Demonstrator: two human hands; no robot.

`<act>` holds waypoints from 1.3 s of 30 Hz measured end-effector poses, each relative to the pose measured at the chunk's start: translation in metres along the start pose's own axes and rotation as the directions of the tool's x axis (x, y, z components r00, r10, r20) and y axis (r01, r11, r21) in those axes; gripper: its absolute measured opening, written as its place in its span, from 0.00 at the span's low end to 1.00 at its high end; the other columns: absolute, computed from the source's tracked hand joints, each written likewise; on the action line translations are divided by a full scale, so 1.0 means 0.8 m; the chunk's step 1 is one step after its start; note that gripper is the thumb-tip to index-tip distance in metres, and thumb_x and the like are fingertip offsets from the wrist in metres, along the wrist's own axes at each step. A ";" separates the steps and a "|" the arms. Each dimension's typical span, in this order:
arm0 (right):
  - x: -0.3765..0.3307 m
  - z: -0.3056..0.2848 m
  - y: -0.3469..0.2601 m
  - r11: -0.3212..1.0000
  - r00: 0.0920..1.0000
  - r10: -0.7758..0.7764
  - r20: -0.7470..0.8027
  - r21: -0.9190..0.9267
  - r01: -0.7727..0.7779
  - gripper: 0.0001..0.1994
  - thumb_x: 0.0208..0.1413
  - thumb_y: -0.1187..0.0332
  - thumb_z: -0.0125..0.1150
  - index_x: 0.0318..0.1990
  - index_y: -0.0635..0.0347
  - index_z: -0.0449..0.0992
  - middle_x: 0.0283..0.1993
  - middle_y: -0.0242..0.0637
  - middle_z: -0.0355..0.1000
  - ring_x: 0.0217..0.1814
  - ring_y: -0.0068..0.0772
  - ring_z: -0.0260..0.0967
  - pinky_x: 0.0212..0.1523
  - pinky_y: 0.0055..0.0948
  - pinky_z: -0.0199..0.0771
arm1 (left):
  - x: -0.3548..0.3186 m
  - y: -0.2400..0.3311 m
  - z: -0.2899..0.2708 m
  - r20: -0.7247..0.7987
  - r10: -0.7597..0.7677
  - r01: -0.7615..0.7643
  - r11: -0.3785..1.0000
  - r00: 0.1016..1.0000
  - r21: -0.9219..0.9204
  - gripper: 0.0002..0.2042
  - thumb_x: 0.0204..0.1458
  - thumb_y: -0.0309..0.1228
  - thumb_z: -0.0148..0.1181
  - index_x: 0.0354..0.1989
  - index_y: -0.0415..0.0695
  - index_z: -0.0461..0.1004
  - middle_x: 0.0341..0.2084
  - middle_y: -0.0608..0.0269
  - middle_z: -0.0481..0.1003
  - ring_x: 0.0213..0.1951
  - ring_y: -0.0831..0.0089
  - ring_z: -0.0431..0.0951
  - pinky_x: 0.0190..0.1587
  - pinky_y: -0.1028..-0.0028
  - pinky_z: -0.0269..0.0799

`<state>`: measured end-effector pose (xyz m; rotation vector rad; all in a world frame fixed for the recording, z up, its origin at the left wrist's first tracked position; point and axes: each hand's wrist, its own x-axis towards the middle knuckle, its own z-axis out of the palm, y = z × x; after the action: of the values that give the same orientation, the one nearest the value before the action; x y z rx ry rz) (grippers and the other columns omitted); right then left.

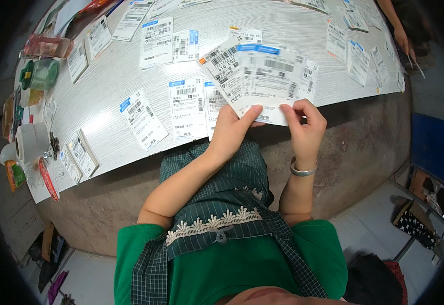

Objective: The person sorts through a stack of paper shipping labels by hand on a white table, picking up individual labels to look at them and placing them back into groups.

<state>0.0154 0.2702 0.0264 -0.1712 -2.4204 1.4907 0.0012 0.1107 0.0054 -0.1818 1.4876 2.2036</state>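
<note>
A fan of white shipping labels (270,76) with barcodes and blue bands is spread between my two hands, above the table's front edge. My left hand (232,127) pinches the fan at its lower left, thumb on top. At the lower right corner, my right hand (306,122) grips the labels between thumb and fingers. Some printing on the fan is smeared by motion. Just left of my left hand lie more shipping labels (187,109) on the table, one partly covered by the hand. Another label stack (143,119) lies tilted farther left.
Label stacks cover parts of the pale table (115,84), including a pair (82,155) at the front left. A tape roll (31,141) and a green-lidded jar (40,74) stand along the left edge. Another person's hand (402,40) is at the far right.
</note>
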 end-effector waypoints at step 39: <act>0.017 -0.030 0.075 0.867 0.972 0.028 -0.233 -0.478 -0.139 0.11 0.48 0.67 0.65 0.27 0.66 0.71 0.22 0.35 0.68 0.20 0.29 0.60 0.23 0.28 0.59 | 0.000 -0.007 -0.004 -0.018 0.002 -0.004 0.992 1.000 -0.125 0.16 0.60 0.30 0.48 0.52 0.31 0.64 0.46 0.52 0.72 0.45 0.69 0.76 0.45 0.73 0.77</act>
<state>0.0071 0.3211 -0.0142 -0.5258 -2.5784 0.7943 0.0031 0.1092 -0.0005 -0.2408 1.3604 2.3045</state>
